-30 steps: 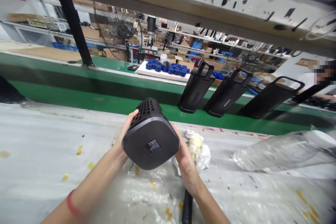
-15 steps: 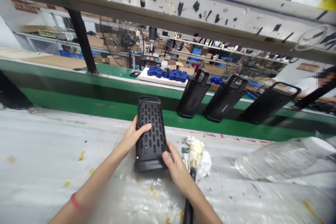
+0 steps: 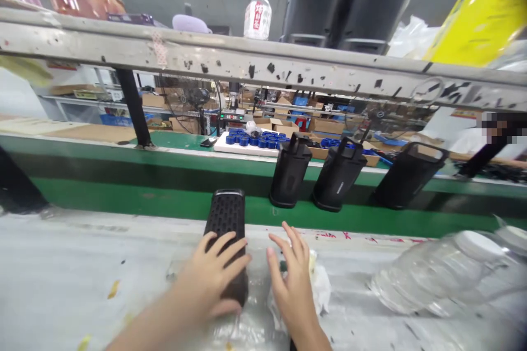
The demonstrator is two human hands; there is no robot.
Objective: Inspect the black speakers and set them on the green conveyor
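Note:
A black perforated case (image 3: 226, 211) lies on the plastic-covered bench, its far end reaching over the green strip. My left hand (image 3: 214, 271) rests across its near half with the fingers spread. To the right of the case, my right hand (image 3: 291, 269) is raised with its fingers apart and nothing in it. Behind and below that hand, a crumpled white wrap (image 3: 321, 288) lies around the end of a black handle, mostly hidden by the hand.
Three black cases with handles, the nearest (image 3: 290, 173) among them, stand on the green strip (image 3: 123, 200). Clear plastic jars (image 3: 432, 271) lie at the right. A shelf (image 3: 230, 57) crosses above, with a bottle (image 3: 258, 13) on it. Blue parts (image 3: 263, 140) sit behind.
My left hand has moved from the case's side onto its top. My right hand has let go of the case and opened. The case is turned and the view has tilted upward.

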